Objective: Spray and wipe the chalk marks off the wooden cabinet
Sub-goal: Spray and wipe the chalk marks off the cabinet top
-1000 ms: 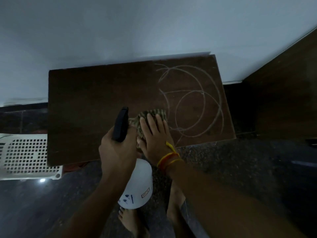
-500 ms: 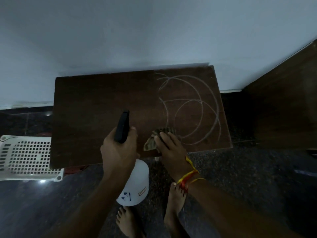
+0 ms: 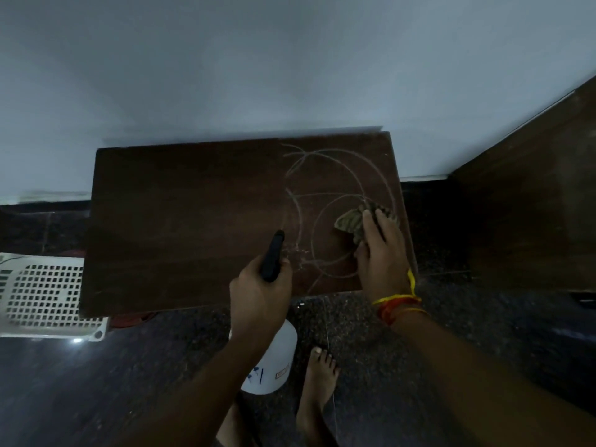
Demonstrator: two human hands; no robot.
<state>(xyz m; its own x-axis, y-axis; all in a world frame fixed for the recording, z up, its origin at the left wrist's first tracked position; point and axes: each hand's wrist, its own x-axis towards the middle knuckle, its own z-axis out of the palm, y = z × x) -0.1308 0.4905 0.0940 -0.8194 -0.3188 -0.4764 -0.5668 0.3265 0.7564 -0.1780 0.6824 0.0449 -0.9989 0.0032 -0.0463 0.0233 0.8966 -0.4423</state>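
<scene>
The dark wooden cabinet top (image 3: pixel 180 227) stands against the wall, with looping white chalk marks (image 3: pixel 325 201) on its right half. My left hand (image 3: pixel 258 295) grips a white spray bottle (image 3: pixel 274 359) by its black nozzle head (image 3: pixel 272 256), which points at the marks near the front edge. My right hand (image 3: pixel 382 256) presses a crumpled brownish cloth (image 3: pixel 354 221) flat on the chalk loops near the cabinet's right edge. Small wet droplets show between the nozzle and the cloth.
A white perforated plastic basket (image 3: pixel 42 295) sits on the floor at the left, beside the cabinet. A tall dark wooden panel (image 3: pixel 529 201) rises at the right. My bare feet (image 3: pixel 317 382) stand on the dark speckled floor in front of the cabinet.
My right hand has slid the cloth from the cabinet's middle front to the right, onto the chalk loops. The view has shifted, and the left hand with the bottle has stayed near the front edge.
</scene>
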